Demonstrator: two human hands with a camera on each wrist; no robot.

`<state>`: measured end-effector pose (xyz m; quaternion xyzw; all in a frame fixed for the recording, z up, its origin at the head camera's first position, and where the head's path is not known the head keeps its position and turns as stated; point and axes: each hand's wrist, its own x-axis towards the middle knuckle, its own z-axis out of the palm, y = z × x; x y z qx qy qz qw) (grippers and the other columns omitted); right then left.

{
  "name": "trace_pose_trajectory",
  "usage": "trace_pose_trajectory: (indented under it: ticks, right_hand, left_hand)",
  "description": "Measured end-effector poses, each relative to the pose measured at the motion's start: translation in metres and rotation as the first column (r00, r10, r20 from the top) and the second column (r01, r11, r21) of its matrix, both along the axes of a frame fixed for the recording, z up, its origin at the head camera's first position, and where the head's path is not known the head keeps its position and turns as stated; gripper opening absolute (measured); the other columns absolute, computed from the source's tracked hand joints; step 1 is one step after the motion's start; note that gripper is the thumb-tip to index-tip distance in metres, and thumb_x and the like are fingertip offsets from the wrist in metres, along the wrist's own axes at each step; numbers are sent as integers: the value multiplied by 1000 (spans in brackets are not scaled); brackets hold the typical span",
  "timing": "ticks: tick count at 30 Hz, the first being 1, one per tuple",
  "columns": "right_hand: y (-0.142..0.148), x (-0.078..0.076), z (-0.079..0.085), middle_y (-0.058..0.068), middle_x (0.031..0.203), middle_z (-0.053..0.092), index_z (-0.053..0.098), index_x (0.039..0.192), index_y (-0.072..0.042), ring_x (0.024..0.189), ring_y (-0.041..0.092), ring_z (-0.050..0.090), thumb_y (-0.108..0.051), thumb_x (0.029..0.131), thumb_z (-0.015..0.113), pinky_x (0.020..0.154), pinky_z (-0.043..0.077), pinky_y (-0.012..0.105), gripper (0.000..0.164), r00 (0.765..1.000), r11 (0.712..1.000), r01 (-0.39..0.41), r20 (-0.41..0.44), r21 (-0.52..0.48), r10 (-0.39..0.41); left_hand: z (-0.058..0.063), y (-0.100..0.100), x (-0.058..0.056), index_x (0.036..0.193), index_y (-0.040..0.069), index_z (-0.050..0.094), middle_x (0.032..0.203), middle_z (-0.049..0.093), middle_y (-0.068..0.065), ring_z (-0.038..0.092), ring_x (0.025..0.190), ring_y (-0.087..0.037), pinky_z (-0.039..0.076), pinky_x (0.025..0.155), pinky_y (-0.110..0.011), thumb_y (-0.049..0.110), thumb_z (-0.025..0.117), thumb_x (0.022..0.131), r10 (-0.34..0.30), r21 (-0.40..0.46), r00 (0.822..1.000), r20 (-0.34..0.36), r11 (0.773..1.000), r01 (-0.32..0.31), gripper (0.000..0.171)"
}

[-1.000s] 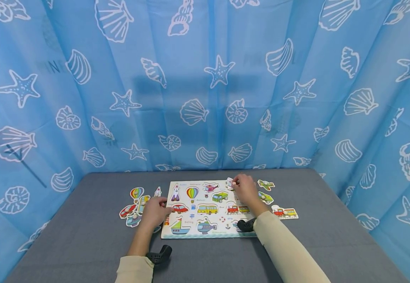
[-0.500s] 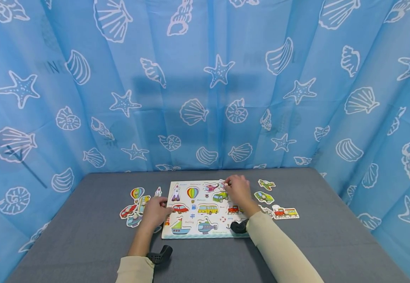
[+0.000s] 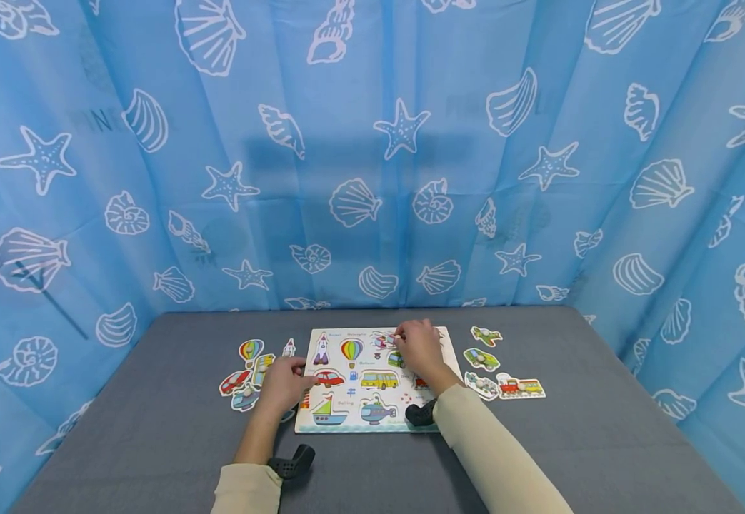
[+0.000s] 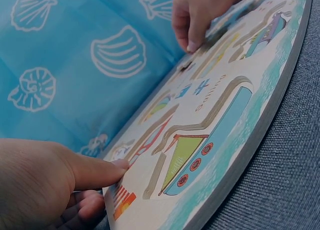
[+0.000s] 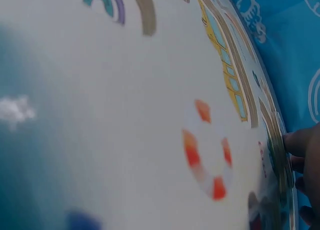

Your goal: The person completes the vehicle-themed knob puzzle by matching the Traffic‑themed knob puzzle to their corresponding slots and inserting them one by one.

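Hands work over a puzzle board, which lies flat on a grey table (image 3: 173,400) before a blue curtain (image 3: 346,107) printed with shells and starfish. At the near-left, the left hand (image 3: 283,385) grips the left edge of the board (image 3: 359,429), thumb laid on top beside the printed car and the other fingers bent at the rim. The right hand (image 3: 418,348) reaches over the upper part of the board, thumb and fingers pinching a small piece (image 3: 386,341) at the helicopter slot (the fingers partly cover it, and whether it sits fully in the recess cannot be told). Printed rocket, balloon, bus, sailboat and submarine show elsewhere on the board. Left of it, loose pieces cluster on the table: a balloon (image 3: 251,349), a bus (image 3: 262,370), a red car (image 3: 234,383) and a submarine (image 3: 245,397), with a rocket (image 3: 289,348) just beyond the left hand. To the right lie a green plane (image 3: 486,335), a green truck (image 3: 481,359), a grey-and-white cutout (image 3: 481,385) and a train (image 3: 521,386), the last two side by side. Pale sleeves cover both forearms, and a black device sits at each wrist.
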<state>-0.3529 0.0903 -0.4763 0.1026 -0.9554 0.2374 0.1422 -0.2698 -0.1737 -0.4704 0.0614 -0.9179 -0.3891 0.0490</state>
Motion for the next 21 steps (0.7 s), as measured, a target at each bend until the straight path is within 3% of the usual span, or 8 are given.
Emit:
trace_pose_trajectory:
  ticks: [13,21]
  right_hand:
    - [-16,0,-3,3,98,67,72,93,-13,98,25,52,-21,90,70,84,38,46,9,1000,998,31,-3,-46,-31]
    - [-20,-1,-4,3,101,67,73,92,-14,98,26,53,-21,90,70,83,38,47,7,1000,999,8,-16,-33,-9]
  left_hand:
    - [-1,0,-1,119,-4,65,84,55,-6,50,75,-20,41,63,-34,13,78,81,-7,-7,1000,-4,1000,7,43]
    - [-2,1,-1,118,-4,66,82,54,-6,49,72,-20,39,60,-34,12,78,82,1,8,1000,-2,1000,-1,41]
